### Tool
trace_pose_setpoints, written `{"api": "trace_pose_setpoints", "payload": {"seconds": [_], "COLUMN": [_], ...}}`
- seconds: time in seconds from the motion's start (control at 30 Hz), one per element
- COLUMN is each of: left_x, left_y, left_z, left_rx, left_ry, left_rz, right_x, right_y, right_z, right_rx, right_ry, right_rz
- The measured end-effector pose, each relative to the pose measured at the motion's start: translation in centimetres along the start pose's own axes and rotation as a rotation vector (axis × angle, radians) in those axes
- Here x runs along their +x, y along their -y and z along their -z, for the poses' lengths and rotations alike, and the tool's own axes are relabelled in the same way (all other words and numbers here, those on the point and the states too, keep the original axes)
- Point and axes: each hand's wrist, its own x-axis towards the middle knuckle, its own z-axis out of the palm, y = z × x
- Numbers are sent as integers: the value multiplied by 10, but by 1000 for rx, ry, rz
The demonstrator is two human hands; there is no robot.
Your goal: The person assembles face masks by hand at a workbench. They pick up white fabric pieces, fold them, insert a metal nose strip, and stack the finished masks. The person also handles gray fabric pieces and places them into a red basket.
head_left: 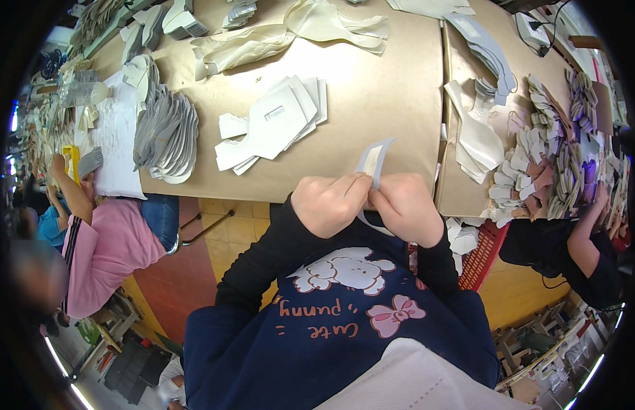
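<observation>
- Our left hand (331,205) pinches the curved grey strip with a cream centre (373,160) between thumb and fingertips; our right hand (408,207) grips it just beside, fingers curled in.
- The strip points away from us, above the near edge of the tan, smooth-covered table (372,89).
- We have bare tabletop beyond it and leftward to the fanned white flat cut pieces (290,113); the table's right edge runs near.
- Our fingers hide the strip's lower part; we cannot make out the right fingertips.
</observation>
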Motion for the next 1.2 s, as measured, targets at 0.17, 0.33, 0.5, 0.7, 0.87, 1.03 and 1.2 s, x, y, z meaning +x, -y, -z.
{"api": "trace_pose_setpoints", "payload": {"seconds": [0.17, 0.33, 0.5, 0.7, 0.87, 1.03, 1.2], "left_x": [2, 1, 2, 4, 5, 3, 3], "left_y": [6, 9, 12, 8, 6, 4, 8], "left_z": [0, -4, -9, -11, -9, -3, 1], "left_rx": [109, 59, -100, -273, -205, 58, 172], "left_ry": [82, 67, -79, -160, -169, -58, 46], "left_rz": [-88, -53, 29, 105, 4, -98, -199], "right_x": [0, 1, 1, -2, -1, 2, 3], "right_y": [3, 4, -2, -4, -3, 0, 2], "right_z": [-7, -9, -2, 8, 10, 5, -1], "right_rx": [-230, -290, -154, 147, 98, -125, -297], "right_ry": [-45, -82, -102, -109, -113, -105, -85], "right_rz": [81, 94, 140, 95, 80, 136, 152]}}
